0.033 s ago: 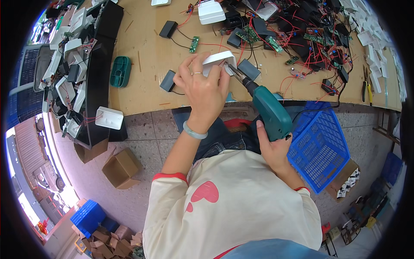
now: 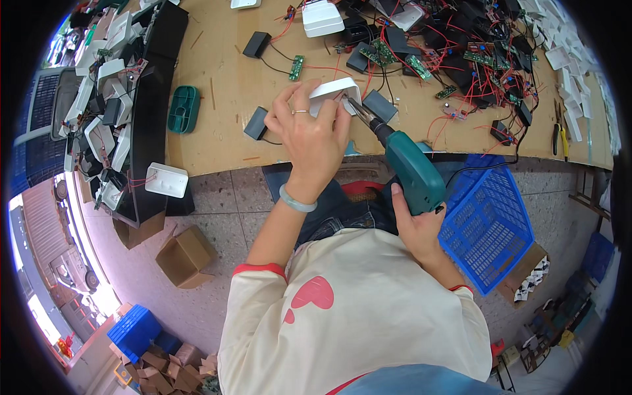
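Note:
My left hand [image 2: 311, 128] is closed on a white plastic housing [image 2: 337, 85], which it holds tilted near the table's front edge. With my right hand [image 2: 419, 220] I grip the rear of a green corded electric screwdriver [image 2: 415, 168]. Its narrow tip reaches inside the housing, beside my left fingertips. What the tip touches is too small to make out. A dark grey box [image 2: 380, 105] lies just right of the housing, and another grey box [image 2: 255, 124] sits left of my left hand. Farther back, a black box [image 2: 257, 45] is wired to a green circuit board [image 2: 297, 68].
A tangled heap of black boxes, red wires and boards [image 2: 461, 59] covers the back right, beside white housings [image 2: 566, 66]. Pliers [image 2: 564, 135] lie at the right edge. A green tray [image 2: 184, 109] and a filled black bin [image 2: 161, 59] stand left. A blue basket [image 2: 490, 230] is below right.

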Demonstrator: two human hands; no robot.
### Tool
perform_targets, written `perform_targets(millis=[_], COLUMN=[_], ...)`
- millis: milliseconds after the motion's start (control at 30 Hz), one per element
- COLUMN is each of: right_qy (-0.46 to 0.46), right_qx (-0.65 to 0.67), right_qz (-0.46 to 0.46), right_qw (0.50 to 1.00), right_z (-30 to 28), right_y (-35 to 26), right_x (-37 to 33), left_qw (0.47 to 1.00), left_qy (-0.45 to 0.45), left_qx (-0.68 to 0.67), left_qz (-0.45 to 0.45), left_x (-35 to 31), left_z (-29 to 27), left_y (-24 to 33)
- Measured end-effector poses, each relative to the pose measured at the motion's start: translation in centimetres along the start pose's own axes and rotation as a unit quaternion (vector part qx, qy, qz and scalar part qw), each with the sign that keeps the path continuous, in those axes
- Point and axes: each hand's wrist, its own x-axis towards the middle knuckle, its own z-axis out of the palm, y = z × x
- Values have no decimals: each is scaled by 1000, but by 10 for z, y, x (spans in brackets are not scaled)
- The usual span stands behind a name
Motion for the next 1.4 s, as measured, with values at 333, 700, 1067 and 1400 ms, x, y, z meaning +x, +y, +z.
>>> perform_targets(millis=[333, 700, 1067, 1400], right_qy=[0, 0, 10, 43], right_qx=[-43, -15, -15, 28], right_qz=[-33, -8, -5, -6], right_qw=[999, 1000, 1000, 999], right_z=[1, 0, -1, -17], right_y=[6, 8, 2, -5], right_x=[-3, -9, -9, -18], left_qw=[1000, 1000, 1000, 1000], left_qy=[-6, -4, -4, -3], left_qx=[-6, -6, -8, -8], left_qz=[-2, 3, 3, 1], left_x=[0, 1, 0, 0], left_z=[0, 0, 1, 2], left_y=[-1, -3, -3, -3])
